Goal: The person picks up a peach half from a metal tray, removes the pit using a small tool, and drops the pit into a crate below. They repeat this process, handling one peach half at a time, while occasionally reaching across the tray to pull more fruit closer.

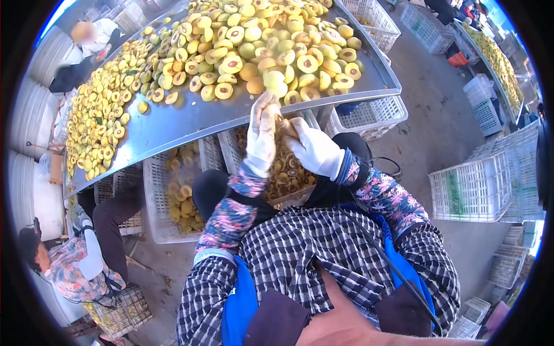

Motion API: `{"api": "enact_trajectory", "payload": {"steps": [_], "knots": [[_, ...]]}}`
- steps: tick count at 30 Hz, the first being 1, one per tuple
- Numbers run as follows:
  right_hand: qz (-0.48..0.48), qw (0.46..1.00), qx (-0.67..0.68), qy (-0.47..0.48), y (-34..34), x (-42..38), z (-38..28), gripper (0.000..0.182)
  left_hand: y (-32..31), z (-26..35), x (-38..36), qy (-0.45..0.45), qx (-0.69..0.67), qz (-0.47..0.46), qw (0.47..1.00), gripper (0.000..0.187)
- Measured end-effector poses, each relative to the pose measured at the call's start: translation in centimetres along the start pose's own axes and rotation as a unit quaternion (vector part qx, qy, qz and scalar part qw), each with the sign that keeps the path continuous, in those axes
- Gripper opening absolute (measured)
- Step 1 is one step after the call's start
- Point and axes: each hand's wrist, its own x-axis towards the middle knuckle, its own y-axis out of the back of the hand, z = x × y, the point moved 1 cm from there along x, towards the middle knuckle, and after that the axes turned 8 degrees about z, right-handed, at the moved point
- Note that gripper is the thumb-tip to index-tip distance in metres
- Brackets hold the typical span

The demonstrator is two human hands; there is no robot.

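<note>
My left hand, in a white glove, is raised at the near edge of the metal table. Its closed fingers are around a pale yellow peach half, which shows above the fingertips. Close beside it, my gloved right hand is closed with its fingers pointing toward the left palm. Something short and brown shows at its fingertips, and I cannot tell what it is. Directly beyond both hands lies a heap of halved yellow peaches, many with brown pits in the cut face.
Under the table stand white crates, one with fruit pieces, another with brown-centred scraps between my knees. A seated person works at left, another person at far left. Stacked crates stand at right.
</note>
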Motion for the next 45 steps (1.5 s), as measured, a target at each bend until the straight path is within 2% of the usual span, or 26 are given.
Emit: {"api": "enact_trajectory", "payload": {"steps": [1,3,5,7,9,11,13,15,17,18,21,22,23,25,26,27,29,31,33,35,36,37,39,41,43,45], "knots": [[0.002,1.0,0.002,-0.002,0.1,0.0,-0.1,0.033,-0.8,-0.1,-0.5,0.061,-0.066,0.084,0.992,0.059],[-0.016,0.999,0.016,0.036,0.4,-0.3,-0.5,0.033,-0.5,0.5,0.0,0.142,-0.056,0.103,0.983,0.059],[-0.025,0.997,-0.018,0.067,0.7,-0.4,0.6,0.038,0.1,1.5,0.7,0.241,-0.022,0.064,0.968,0.063],[-0.117,0.99,-0.076,0.034,1.7,-0.6,0.1,0.037,0.5,0.9,1.1,0.266,0.012,0.043,0.963,0.068],[-0.152,0.985,-0.082,-0.011,2.1,-0.4,-0.2,0.037,1.0,0.0,1.4,0.367,-0.039,0.014,0.929,0.071],[-0.164,0.983,-0.051,-0.063,2.3,-0.3,0.2,0.038,1.0,-0.6,1.1,0.356,-0.049,-0.016,0.933,0.072],[-0.165,0.981,0.006,-0.102,1.8,-0.4,1.0,0.038,-0.3,-0.1,0.2,0.267,-0.195,0.076,0.941,0.072],[-0.167,0.974,0.068,-0.138,1.5,-0.3,1.1,0.039,-1.0,-0.8,-1.0,0.236,-0.203,0.117,0.943,0.062],[-0.161,0.979,0.061,-0.109,1.5,-0.8,0.8,0.041,-0.1,-1.3,-0.9,0.289,-0.176,0.115,0.934,0.057],[-0.204,0.975,-0.003,-0.083,2.0,-0.6,0.8,0.042,0.1,-1.3,-0.6,0.292,-0.176,0.113,0.933,0.057],[-0.228,0.971,-0.032,-0.07,2.4,-0.8,1.0,0.041,0.4,-1.3,0.0,0.31,-0.066,0.046,0.947,0.057],[-0.175,0.984,-0.005,-0.027,1.6,-1.2,1.9,0.038,0.5,-1.3,0.4,0.338,-0.061,0.031,0.939,0.058],[-0.175,0.984,-0.005,-0.028,1.2,-1.6,2.1,0.038,0.4,-1.2,0.7,0.365,-0.056,0.016,0.929,0.058],[-0.194,0.941,0.206,-0.187,0.3,-2.1,1.4,0.036,-0.5,-0.8,0.4,0.359,-0.067,0.036,0.93,0.062],[-0.185,0.89,0.299,-0.291,-0.6,-2.6,0.9,0.036,-0.9,-0.8,0.2,0.356,-0.105,0.093,0.924,0.062],[-0.175,0.866,0.331,-0.331,-0.6,-2.6,0.1,0.037,-1.1,-0.7,-0.1,0.352,-0.142,0.149,0.913,0.062],[-0.162,0.932,0.253,-0.203,-1.2,-2.6,1.2,0.038,-1.1,-0.3,0.0,0.352,-0.153,0.165,0.909,0.061],[-0.182,0.975,0.046,-0.117,-0.7,-2.3,1.4,0.04,-0.4,-0.4,0.2,0.392,-0.08,0.074,0.914,0.059],[-0.178,0.979,0.057,-0.077,-1.1,-2.6,2.2,0.039,0.4,-0.9,0.4,0.415,-0.049,0.041,0.908,0.062],[-0.255,0.883,0.312,-0.239,0.1,-2.5,1.3,0.037,0.5,-1.0,0.4,0.412,-0.083,0.02,0.907,0.062],[-0.245,0.836,0.399,-0.288,0.7,-2.6,0.4,0.032,0.4,-0.6,0.4,0.4,-0.102,0.016,0.911,0.062],[-0.248,0.835,0.398,-0.289,0.5,-2.7,0.3,0.032,0.3,-0.5,0.3,0.4,-0.103,0.019,0.911,0.062],[-0.215,0.706,0.544,-0.4,-0.1,-2.9,0.2,0.03,0.0,-0.4,0.0,0.399,-0.195,0.074,0.893,0.061],[-0.217,0.693,0.556,-0.406,-0.3,-2.9,-0.1,0.03,-0.3,-0.3,-0.3,0.419,-0.197,0.123,0.878,0.059],[-0.195,0.723,0.536,-0.39,-0.6,-3.0,-0.4,0.029,-0.6,0.1,-0.4,0.398,-0.223,0.172,0.873,0.053],[-0.201,0.723,0.544,-0.375,-1.2,-3.2,-0.6,0.029,-0.7,0.7,-0.5,0.391,-0.203,0.212,0.872,0.049]]}}
